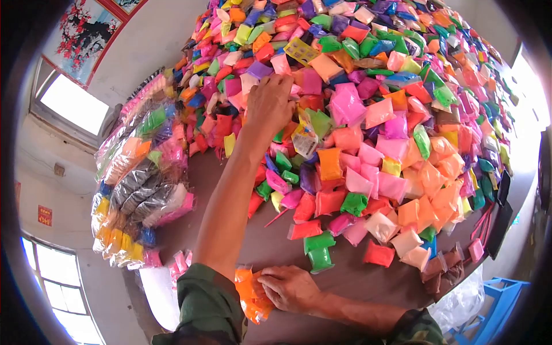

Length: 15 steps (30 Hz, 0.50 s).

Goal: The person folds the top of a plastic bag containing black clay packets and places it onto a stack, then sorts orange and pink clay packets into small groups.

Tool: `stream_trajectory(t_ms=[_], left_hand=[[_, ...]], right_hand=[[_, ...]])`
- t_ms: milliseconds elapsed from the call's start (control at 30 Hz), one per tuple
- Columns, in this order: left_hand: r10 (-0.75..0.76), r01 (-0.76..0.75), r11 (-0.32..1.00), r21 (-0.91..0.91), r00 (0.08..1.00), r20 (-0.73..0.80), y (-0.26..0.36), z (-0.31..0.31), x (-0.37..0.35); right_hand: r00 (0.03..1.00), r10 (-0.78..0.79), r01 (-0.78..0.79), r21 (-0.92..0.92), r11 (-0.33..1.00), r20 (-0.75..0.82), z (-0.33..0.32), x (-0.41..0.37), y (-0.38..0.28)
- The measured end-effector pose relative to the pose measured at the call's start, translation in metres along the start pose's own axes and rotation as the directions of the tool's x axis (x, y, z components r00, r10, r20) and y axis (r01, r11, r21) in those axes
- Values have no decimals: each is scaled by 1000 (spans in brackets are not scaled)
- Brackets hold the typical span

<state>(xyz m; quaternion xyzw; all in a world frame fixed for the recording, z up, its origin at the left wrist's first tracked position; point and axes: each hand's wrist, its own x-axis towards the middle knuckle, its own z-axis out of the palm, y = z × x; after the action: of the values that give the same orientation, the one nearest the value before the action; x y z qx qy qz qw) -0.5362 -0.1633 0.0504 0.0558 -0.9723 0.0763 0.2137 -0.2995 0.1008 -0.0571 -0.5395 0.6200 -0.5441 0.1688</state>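
My left hand [270, 102] reaches far out over a large heap of small coloured packets [376, 178], soft-looking and wrapped in clear plastic. Its fingers are bent down among pale pink and purple packets [260, 69]; what lies under the fingertips is hidden. Close to me, at the near edge of the table, my right hand [290, 289] is closed on a bunch of orange packets [251, 296]. Part of that bunch is covered by the fingers. Two green packets [319, 252] lie just beyond the right hand.
Clear bags filled with coloured packets [141, 184] are stacked at the table's left side. Brown packets [444, 270] lie at the near right edge of the brown tabletop [230, 178]. A blue stool [491, 305] and a clear plastic bag [460, 302] are at the lower right.
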Motion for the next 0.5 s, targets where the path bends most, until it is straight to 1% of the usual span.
stream_trajectory(t_ms=[100, 200, 300, 333, 367, 433, 467, 500], left_hand=[[53, -59, 993, 98, 997, 57, -2, 2, 11], [-114, 97, 987, -130, 985, -128, -12, 9, 12], [-291, 186, 885, -426, 936, -196, -32, -5, -1], [-355, 220, 815, -536, 921, -161, -26, -27, -13], [-419, 296, 736, -609, 905, -66, -31, -34, -26], [-524, 448, 540, -712, 842, 132, -42, -51, -55], [-507, 439, 240, -866, 817, 274, -40, -58, -73], [-513, 438, 200, -876, 809, 287, -39, -65, -91]], right_hand=[[1000, -3, 2, -26, 1000, -25, 3, -2, 0], [1000, -2, 1, -38, 999, -18, 0, 0, -2], [999, -1, 1, 1, 1000, -43, 3, -2, -1], [999, -1, 1, 2, 1000, -44, 3, -3, -2], [999, -5, 5, 3, 1000, -42, 0, -2, -2], [999, -25, 25, 2, 1000, -46, -1, 0, -1], [998, -37, 38, 1, 999, -54, 1, 0, 1], [997, -48, 48, 2, 999, -58, 2, -1, 1]])
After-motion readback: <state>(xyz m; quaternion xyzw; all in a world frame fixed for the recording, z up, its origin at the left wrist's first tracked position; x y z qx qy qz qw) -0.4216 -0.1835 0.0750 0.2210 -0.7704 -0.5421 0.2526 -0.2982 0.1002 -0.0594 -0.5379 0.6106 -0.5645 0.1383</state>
